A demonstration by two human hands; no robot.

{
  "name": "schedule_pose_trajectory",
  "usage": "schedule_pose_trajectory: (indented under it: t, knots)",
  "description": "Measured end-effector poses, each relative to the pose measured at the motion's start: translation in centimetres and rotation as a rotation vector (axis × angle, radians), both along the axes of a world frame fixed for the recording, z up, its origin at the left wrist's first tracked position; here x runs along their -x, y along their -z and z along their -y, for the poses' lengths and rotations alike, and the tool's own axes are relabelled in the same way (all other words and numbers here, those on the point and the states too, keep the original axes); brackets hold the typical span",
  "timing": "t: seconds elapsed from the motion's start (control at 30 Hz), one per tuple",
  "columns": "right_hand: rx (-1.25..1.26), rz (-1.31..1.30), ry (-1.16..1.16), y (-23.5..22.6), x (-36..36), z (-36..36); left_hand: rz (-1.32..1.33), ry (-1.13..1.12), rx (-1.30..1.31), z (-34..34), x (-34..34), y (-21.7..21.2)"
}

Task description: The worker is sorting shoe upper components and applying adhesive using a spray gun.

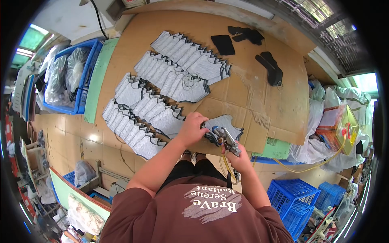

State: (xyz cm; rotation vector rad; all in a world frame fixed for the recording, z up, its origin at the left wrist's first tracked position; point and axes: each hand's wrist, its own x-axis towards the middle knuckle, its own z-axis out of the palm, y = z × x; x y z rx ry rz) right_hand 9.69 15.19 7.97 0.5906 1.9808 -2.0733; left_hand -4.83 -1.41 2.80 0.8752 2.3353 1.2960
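The step in hand looks like spraying or blowing: the right grip (239,157) is clenched round a metal spray gun (230,142), whose blue front end points over a grey fabric piece (225,122) lying just beyond the gun on the cardboard-covered bench (289,101). The left grip (193,128) is just left of the gun, fingertips at that piece's edge (pinching or merely resting, I cannot tell). Overlapping grey rows (162,115) lie left of the gun; black pieces (270,69) lie well beyond it, rightward. The next move probably calls for steadying the edge while aiming the nozzle clear of the fingers.
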Motion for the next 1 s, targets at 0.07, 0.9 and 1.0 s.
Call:
schedule_pose_trajectory:
  t: [0.07,0.9,1.0]
  knots:
    - [-0.003,0.000,0.005,0.0,0.2,0.1,-0.010,-0.005,-0.005,0.0,0.0,0.1]
    - [0.005,-0.006,0.173,-0.6,-1.1,-1.5,0.395,-0.415,-0.106,2.1,0.7,-0.5]
    - [0.029,-0.006,0.137,-0.9,-1.0,-1.4,0.468,-0.793,-0.212,7.9,4.9,0.8]
